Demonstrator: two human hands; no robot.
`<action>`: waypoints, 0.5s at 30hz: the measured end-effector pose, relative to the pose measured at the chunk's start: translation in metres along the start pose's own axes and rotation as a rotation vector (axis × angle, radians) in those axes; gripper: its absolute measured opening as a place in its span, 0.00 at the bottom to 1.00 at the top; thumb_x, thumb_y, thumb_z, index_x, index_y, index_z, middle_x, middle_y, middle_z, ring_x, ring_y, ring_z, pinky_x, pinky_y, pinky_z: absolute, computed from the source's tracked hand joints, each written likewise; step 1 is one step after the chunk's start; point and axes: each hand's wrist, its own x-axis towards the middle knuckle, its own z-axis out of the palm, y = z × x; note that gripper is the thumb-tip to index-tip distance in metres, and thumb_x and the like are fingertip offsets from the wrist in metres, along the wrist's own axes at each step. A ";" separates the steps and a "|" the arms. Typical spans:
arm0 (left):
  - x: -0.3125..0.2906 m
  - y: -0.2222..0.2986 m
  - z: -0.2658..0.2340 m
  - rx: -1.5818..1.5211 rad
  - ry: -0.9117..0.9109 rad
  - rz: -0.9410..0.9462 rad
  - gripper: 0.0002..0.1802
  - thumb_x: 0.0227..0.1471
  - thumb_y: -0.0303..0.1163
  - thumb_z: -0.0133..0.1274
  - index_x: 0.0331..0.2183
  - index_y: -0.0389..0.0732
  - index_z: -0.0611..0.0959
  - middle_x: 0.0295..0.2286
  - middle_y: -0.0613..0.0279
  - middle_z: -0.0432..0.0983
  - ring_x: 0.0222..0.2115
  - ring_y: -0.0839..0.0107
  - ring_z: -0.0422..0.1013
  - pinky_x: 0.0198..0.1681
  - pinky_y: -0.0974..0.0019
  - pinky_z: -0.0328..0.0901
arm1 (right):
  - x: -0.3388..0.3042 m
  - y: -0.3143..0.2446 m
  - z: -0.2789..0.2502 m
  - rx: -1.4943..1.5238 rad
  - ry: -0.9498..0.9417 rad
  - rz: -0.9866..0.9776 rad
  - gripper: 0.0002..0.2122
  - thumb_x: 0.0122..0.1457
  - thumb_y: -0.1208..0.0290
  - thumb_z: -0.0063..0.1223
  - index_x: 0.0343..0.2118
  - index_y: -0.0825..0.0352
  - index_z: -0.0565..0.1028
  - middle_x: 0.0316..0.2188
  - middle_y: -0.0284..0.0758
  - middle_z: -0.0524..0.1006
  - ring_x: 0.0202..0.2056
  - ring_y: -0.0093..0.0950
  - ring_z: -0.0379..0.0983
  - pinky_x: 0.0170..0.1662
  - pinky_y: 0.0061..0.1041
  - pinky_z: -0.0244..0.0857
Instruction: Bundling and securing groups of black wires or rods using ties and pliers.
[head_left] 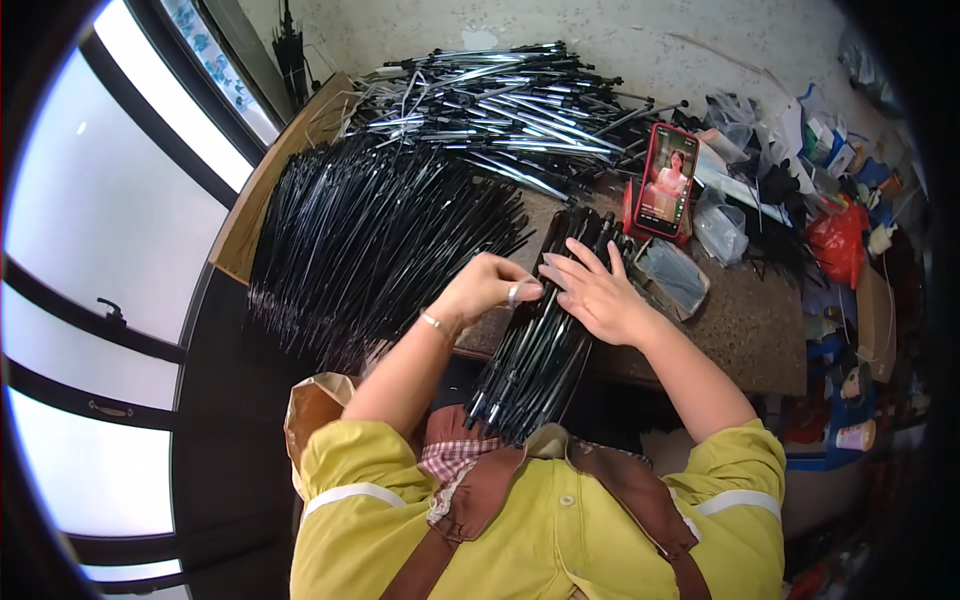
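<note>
A bundle of dark rods that look like folded umbrella frames lies from the table over its front edge towards my lap. My right hand rests flat across the bundle's upper part, its fingers spread. At the bundle's left side is my left hand, fingers curled in and thumb pressed close, with a pale wrap on one digit. What it pinches, if anything, is too small to make out. Close by on the left, a large heap of thin black rods like umbrella ribs fans over the table.
Silvery metal shafts are piled at the back against the wall. A phone in a red case leans upright behind my right hand, near a clear plastic packet. Plastic bags and a red bag clutter the right side. A wooden board edges the left.
</note>
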 end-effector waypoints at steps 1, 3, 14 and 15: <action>0.002 -0.006 0.005 0.001 -0.007 -0.005 0.18 0.43 0.41 0.60 0.28 0.35 0.82 0.27 0.63 0.77 0.27 0.75 0.72 0.34 0.71 0.64 | -0.001 0.000 -0.001 -0.056 -0.010 0.001 0.21 0.61 0.56 0.31 0.55 0.60 0.60 0.56 0.29 0.59 0.61 0.33 0.43 0.58 0.57 0.30; 0.000 -0.005 0.029 -0.218 0.071 0.162 0.12 0.45 0.36 0.58 0.28 0.35 0.82 0.27 0.67 0.76 0.28 0.79 0.68 0.35 0.73 0.62 | -0.005 -0.004 0.000 -0.161 -0.039 0.006 0.22 0.61 0.55 0.32 0.55 0.60 0.61 0.56 0.29 0.59 0.61 0.33 0.44 0.58 0.57 0.32; -0.002 0.006 0.004 0.344 -0.212 0.361 0.09 0.51 0.30 0.49 0.23 0.37 0.77 0.24 0.66 0.71 0.29 0.78 0.66 0.34 0.71 0.61 | 0.017 0.022 0.019 0.077 0.144 -0.232 0.18 0.60 0.56 0.37 0.42 0.63 0.71 0.44 0.32 0.71 0.54 0.31 0.58 0.58 0.43 0.43; -0.003 0.011 -0.001 0.732 -0.250 0.519 0.08 0.50 0.30 0.48 0.26 0.35 0.78 0.22 0.62 0.71 0.27 0.75 0.68 0.32 0.69 0.62 | 0.021 0.025 0.022 0.155 0.206 -0.275 0.17 0.59 0.56 0.38 0.38 0.63 0.74 0.40 0.33 0.74 0.51 0.31 0.63 0.58 0.40 0.47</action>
